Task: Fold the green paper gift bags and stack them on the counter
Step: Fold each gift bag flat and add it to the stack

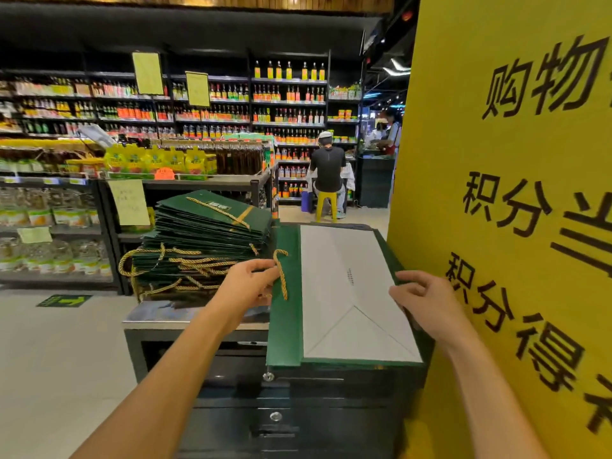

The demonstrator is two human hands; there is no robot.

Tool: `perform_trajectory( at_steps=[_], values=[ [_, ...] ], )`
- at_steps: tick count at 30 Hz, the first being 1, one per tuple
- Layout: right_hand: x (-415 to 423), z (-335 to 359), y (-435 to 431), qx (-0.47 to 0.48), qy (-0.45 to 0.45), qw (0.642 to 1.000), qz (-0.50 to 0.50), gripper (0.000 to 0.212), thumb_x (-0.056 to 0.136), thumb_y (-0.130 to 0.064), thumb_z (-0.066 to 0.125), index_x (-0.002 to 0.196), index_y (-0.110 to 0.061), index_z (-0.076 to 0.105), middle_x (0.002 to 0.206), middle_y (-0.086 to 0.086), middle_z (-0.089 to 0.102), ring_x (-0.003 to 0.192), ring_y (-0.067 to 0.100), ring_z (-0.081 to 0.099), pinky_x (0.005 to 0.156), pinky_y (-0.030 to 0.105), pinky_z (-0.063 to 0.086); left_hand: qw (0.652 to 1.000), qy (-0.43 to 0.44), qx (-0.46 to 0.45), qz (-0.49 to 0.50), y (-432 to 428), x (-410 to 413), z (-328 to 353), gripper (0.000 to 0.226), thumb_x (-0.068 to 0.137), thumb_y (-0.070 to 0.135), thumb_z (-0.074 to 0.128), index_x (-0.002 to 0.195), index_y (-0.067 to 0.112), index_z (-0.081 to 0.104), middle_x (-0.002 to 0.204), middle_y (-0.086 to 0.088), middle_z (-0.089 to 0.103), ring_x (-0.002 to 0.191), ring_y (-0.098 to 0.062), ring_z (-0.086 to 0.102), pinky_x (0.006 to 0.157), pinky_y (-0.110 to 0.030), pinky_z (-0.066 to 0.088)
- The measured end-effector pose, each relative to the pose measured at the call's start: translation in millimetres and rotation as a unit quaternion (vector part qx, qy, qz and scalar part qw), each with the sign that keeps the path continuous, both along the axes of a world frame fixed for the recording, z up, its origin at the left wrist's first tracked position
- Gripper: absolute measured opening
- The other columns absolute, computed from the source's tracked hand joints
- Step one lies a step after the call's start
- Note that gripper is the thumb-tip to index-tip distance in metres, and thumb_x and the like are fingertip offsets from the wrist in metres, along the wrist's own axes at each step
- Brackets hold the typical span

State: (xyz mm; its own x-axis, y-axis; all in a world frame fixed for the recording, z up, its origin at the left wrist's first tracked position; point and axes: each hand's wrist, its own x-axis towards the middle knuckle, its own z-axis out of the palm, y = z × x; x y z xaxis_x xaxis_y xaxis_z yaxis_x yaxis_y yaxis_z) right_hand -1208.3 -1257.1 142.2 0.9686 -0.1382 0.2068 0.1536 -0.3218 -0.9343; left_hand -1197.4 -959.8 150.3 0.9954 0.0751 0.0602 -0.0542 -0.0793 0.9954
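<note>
My left hand (253, 283) pinches the nine o'clock edge of the green bag (285, 329), right by its gold rope handle (282, 276), fingers curled on the paper. My right hand (427, 298) grips the bag's three o'clock edge, fingers curled over it. The bag lies flat on the counter (185, 315) in front of me, white panel (344, 279) with diagonal creases facing up. At ten o'clock, just beside it, sits the stack of folded green bags (212, 226), gold handles hanging off its near side. A yellow sign (513, 200) with black characters stands just beside the bag at three o'clock. At twelve o'clock, well apart, a person (328, 170) sits on a yellow stool (326, 202) facing shelves of bottles (284, 104)
</note>
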Motion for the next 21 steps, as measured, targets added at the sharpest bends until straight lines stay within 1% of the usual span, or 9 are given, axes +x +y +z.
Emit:
perform_trajectory(
  at_steps=[1,3,5,8,10,13,16,19,21],
  values=[
    [3,-5,0,-0.012,0.005,1.0,-0.009,0.037,0.094,-0.016,0.071,0.13,-0.019,0.061,0.095,0.002,0.074,0.08,0.005,0.068,0.06,0.018,0.051,1.0,0.008,0.004,-0.004,0,2,-4,0.022,0.099,0.023,0.066,0.117,0.012,0.071,0.081,-0.009,0.074,0.071,-0.015,0.062,0.083,-0.046,0.062],
    [8,-13,1,-0.03,0.013,0.999,-0.015,0.042,0.091,-0.014,0.074,0.131,-0.019,0.061,0.107,-0.003,0.069,0.088,0.009,0.067,0.066,0.024,0.055,1.0,0.021,0.007,-0.012,-1,7,-11,0.022,0.099,0.022,0.065,0.115,0.008,0.07,0.095,-0.015,0.074,0.07,-0.015,0.062,0.068,-0.036,0.06],
    [12,-19,2,-0.063,0.012,0.998,-0.02,0.046,0.09,-0.015,0.075,0.133,-0.02,0.06,0.114,-0.006,0.065,0.09,0.004,0.062,0.067,0.02,0.05,0.999,0.021,0.023,-0.018,-1,10,-15,0.019,0.099,0.013,0.063,0.112,0.0,0.067,0.093,-0.015,0.072,0.063,-0.013,0.06,0.057,-0.028,0.052],
    [19,-25,11,-0.152,-0.023,0.986,-0.063,0.045,0.09,-0.02,0.076,0.132,-0.021,0.061,0.121,-0.006,0.064,0.101,0.007,0.059,0.081,0.024,0.05,0.997,0.004,0.066,-0.035,1,15,-20,0.017,0.097,0.001,0.059,0.108,-0.01,0.064,0.084,-0.011,0.072,0.065,-0.015,0.065,0.059,-0.028,0.053],
    [21,-23,28,-0.164,-0.067,0.981,-0.085,0.04,0.092,-0.022,0.074,0.13,-0.021,0.062,0.126,-0.005,0.062,0.108,0.01,0.057,0.086,0.025,0.05,0.996,-0.006,0.083,-0.041,3,15,-22,0.014,0.096,-0.001,0.059,0.107,-0.008,0.065,0.084,-0.01,0.074,0.065,-0.013,0.067,0.059,-0.026,0.055],
    [22,-15,66,-0.122,-0.123,0.983,-0.057,0.028,0.095,-0.024,0.071,0.122,-0.027,0.064,0.117,-0.01,0.059,0.099,0.004,0.057,0.078,0.018,0.047,0.995,-0.013,0.087,-0.043,3,13,-24,0.011,0.095,-0.003,0.06,0.104,-0.006,0.064,0.08,-0.009,0.074,0.062,-0.011,0.067,0.056,-0.023,0.054],
    [33,-9,104,-0.16,-0.173,0.971,0.03,0.028,0.095,-0.027,0.071,0.122,-0.029,0.067,0.108,-0.01,0.059,0.094,0.002,0.056,0.081,0.018,0.048,0.995,-0.017,0.09,-0.034,2,12,-24,0.009,0.094,-0.004,0.06,0.102,-0.008,0.062,0.069,-0.009,0.066,0.052,-0.012,0.061,0.05,-0.023,0.052],
    [54,-6,131,-0.259,-0.182,0.944,0.094,0.04,0.095,-0.037,0.069,0.133,-0.029,0.064,0.106,-0.005,0.056,0.097,0.011,0.054,0.086,0.029,0.051,0.994,-0.022,0.104,-0.026,2,13,-27,0.008,0.094,-0.003,0.06,0.1,-0.006,0.062,0.068,-0.012,0.057,0.052,-0.014,0.056,0.05,-0.024,0.051],
    [64,-8,141,-0.315,-0.182,0.926,0.102,0.041,0.095,-0.041,0.067,0.135,-0.033,0.063,0.103,-0.004,0.052,0.099,0.017,0.053,0.088,0.039,0.051,0.992,-0.023,0.122,-0.023,4,14,-30,0.008,0.093,-0.004,0.056,0.097,0.0,0.062,0.063,-0.004,0.053,0.051,-0.011,0.054,0.054,-0.025,0.051]
  ],
)
